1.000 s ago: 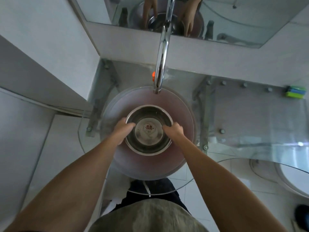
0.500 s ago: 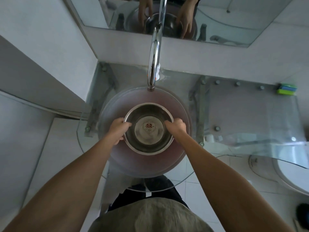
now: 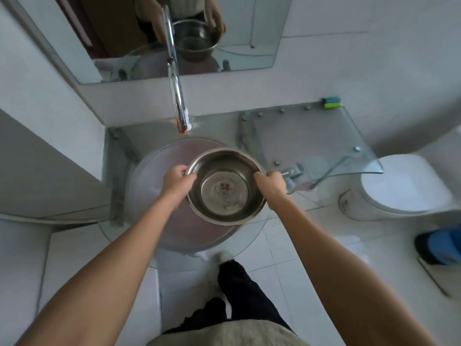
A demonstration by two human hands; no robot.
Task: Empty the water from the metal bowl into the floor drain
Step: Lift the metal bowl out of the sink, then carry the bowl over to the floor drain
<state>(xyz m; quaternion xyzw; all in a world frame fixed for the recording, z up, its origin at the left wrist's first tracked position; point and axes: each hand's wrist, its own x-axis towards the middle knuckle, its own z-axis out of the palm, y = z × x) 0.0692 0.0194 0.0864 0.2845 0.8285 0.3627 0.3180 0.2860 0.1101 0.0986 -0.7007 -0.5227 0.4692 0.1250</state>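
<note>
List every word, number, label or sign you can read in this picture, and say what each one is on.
No text is readable.
Metal bowl: a small red mark on the inside bottom, too blurred to read.
Toilet: a faint mark on its base, too small to read.
Green and blue sponge: no lettering visible.

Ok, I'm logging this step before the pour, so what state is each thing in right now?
metal bowl: upright, held by its rim, some water inside
left hand: closed on the bowl's left rim
right hand: closed on the bowl's right rim
faucet: no water running
glass basin: nothing resting in it
toilet lid: closed
</note>
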